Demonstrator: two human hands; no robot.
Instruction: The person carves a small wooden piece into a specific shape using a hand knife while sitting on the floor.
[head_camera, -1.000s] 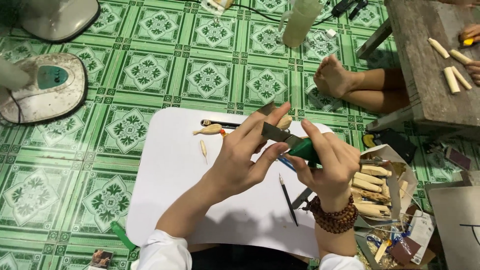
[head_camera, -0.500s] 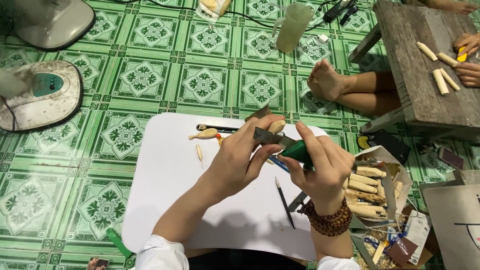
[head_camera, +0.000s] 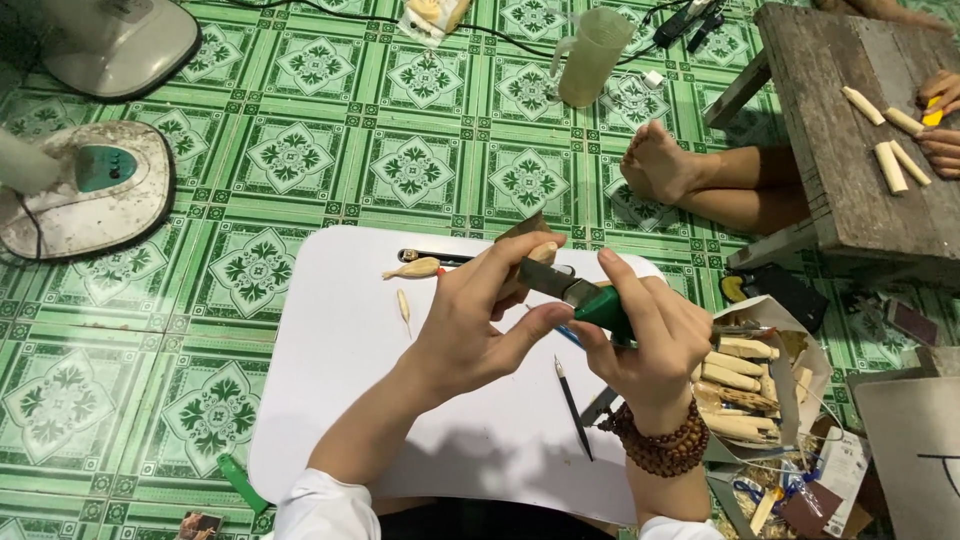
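My left hand (head_camera: 480, 320) holds a small pale wooden piece (head_camera: 535, 258) above the white board (head_camera: 340, 360). My right hand (head_camera: 640, 335) grips a green-handled knife (head_camera: 600, 305), its metal blade laid against the wooden piece. On the board lie two small carved wooden bits (head_camera: 412, 268) and a thin dark pointed tool (head_camera: 572, 405). A beaded bracelet (head_camera: 660, 445) circles my right wrist.
An open paper bag with several wooden sticks (head_camera: 735, 385) sits right of the board. Another person's bare foot (head_camera: 665, 165) and hand (head_camera: 940, 140) are by a low wooden bench (head_camera: 850, 150) holding wood pieces. Fan bases (head_camera: 90, 190) stand at left, a plastic jug (head_camera: 590, 55) beyond.
Both hands stayed together over the board, the knife still against the wooden piece; the view shifted slightly.
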